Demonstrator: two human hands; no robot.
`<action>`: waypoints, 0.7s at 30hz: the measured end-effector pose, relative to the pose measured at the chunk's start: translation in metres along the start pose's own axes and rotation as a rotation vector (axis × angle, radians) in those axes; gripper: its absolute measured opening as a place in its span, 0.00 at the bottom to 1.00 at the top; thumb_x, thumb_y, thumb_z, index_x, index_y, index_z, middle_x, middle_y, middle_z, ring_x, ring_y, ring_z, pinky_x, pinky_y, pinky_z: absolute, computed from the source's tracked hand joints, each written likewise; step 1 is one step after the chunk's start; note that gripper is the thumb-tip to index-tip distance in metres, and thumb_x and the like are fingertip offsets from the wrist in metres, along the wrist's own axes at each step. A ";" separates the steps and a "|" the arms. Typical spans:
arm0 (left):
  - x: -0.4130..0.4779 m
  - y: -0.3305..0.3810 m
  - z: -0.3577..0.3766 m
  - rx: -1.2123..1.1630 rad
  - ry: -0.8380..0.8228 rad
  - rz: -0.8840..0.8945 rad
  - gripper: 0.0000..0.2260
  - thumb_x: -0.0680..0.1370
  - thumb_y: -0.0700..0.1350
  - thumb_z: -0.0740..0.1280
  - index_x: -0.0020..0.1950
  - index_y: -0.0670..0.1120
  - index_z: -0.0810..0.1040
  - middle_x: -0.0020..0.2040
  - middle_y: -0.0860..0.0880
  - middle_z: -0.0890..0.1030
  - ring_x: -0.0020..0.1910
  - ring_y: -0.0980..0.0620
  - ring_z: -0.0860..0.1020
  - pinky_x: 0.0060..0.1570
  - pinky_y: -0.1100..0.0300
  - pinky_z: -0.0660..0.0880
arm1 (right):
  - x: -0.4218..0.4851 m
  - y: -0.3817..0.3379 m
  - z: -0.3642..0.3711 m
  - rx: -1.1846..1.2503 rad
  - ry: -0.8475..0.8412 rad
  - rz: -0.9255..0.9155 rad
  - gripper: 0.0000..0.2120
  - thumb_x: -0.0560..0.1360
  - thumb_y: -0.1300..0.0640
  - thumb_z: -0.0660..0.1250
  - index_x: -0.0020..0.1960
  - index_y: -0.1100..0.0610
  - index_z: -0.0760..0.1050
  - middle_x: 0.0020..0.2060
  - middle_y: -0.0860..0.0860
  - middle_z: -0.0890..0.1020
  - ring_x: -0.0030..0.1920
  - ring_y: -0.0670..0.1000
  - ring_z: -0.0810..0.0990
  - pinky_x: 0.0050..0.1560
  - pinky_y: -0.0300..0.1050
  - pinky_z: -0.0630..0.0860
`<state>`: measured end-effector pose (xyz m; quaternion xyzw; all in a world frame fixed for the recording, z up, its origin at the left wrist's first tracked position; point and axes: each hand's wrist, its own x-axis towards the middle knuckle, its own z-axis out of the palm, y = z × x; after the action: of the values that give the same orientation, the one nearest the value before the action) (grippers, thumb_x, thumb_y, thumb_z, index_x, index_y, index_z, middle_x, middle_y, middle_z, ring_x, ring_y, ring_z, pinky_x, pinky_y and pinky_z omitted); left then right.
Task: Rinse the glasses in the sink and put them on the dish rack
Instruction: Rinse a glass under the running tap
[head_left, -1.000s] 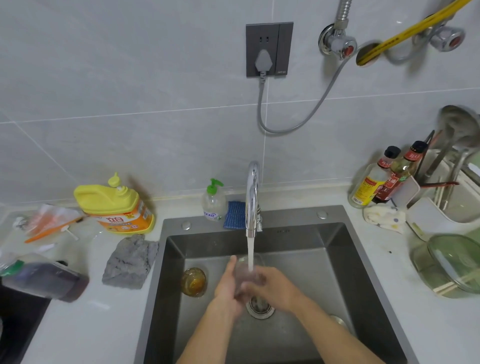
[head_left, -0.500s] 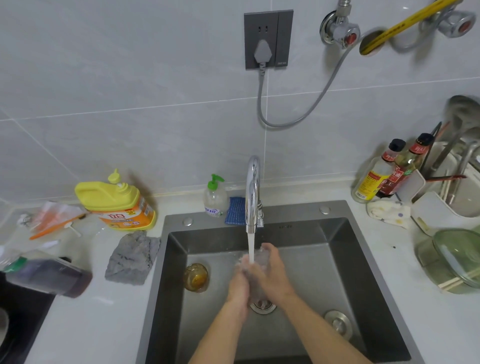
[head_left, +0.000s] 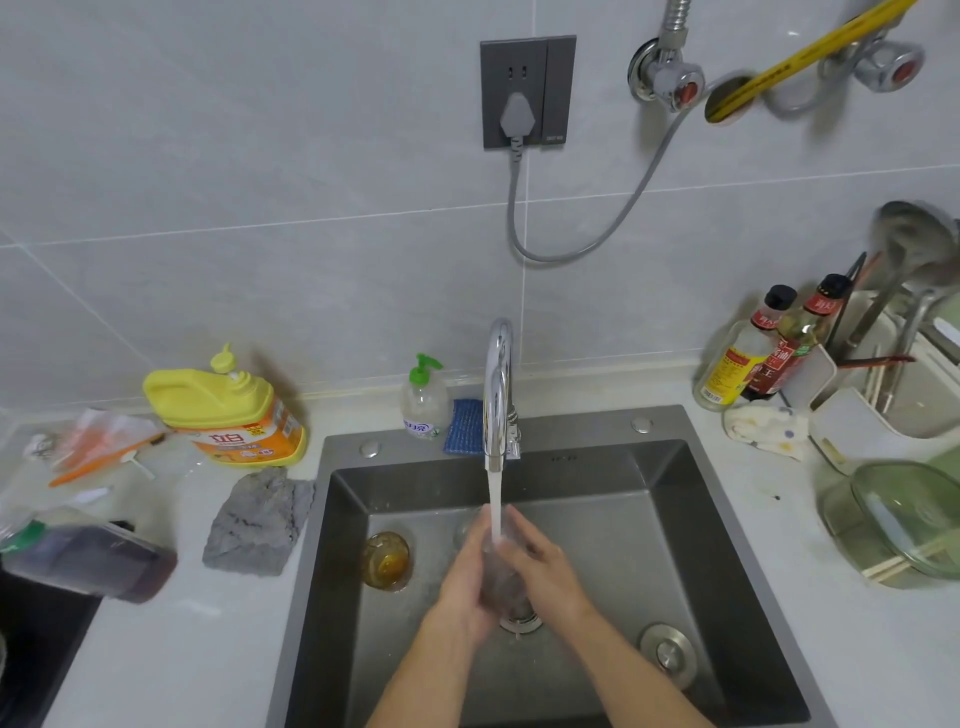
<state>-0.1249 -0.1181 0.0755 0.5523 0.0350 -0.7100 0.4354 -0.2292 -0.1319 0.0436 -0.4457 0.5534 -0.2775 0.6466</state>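
A clear glass (head_left: 500, 574) is held between both my hands over the drain of the steel sink (head_left: 691, 525), under the running stream from the chrome tap (head_left: 497, 395). My left hand (head_left: 462, 582) wraps its left side and my right hand (head_left: 545, 566) curls round its right side. Most of the glass is hidden by my fingers. An amber glass (head_left: 385, 560) stands upright on the sink floor to the left. The white dish rack (head_left: 852, 431) sits on the counter at the right, with utensils in it.
A drain plug (head_left: 667, 652) lies on the sink floor at the right. Grey cloth (head_left: 257, 519), yellow detergent jug (head_left: 228, 410) and a dark bottle (head_left: 88, 558) sit left of the sink. Soap pump (head_left: 423, 400) and blue sponge (head_left: 462, 427) behind it. Oil bottles (head_left: 763, 348) and green glass lids (head_left: 904, 519) at right.
Both hands have shifted on the glass under the stream, the left moving from beside it to wrap it lower down. The camera has tilted slightly.
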 end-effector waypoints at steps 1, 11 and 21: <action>-0.001 0.002 0.000 0.007 0.007 -0.001 0.19 0.82 0.54 0.68 0.45 0.41 0.89 0.43 0.40 0.88 0.40 0.43 0.87 0.42 0.50 0.82 | 0.000 -0.002 0.001 0.001 -0.002 -0.005 0.22 0.78 0.57 0.71 0.67 0.39 0.75 0.69 0.46 0.78 0.70 0.47 0.76 0.73 0.49 0.71; 0.005 0.005 -0.011 0.375 0.281 0.227 0.35 0.60 0.59 0.86 0.59 0.52 0.73 0.58 0.45 0.82 0.56 0.44 0.81 0.59 0.42 0.80 | 0.029 -0.048 -0.012 -0.429 0.009 -0.098 0.19 0.82 0.63 0.60 0.68 0.51 0.79 0.58 0.45 0.83 0.58 0.47 0.80 0.68 0.45 0.74; -0.015 0.019 -0.027 0.345 0.301 0.207 0.33 0.64 0.50 0.85 0.63 0.49 0.73 0.58 0.45 0.81 0.57 0.44 0.81 0.59 0.45 0.79 | 0.041 -0.099 -0.026 -0.537 -0.051 -0.185 0.18 0.85 0.58 0.59 0.74 0.53 0.70 0.70 0.48 0.76 0.67 0.46 0.73 0.66 0.41 0.65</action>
<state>-0.0914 -0.1068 0.0854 0.7187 -0.0788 -0.5669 0.3949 -0.2314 -0.2183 0.1118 -0.6566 0.5475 -0.1675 0.4909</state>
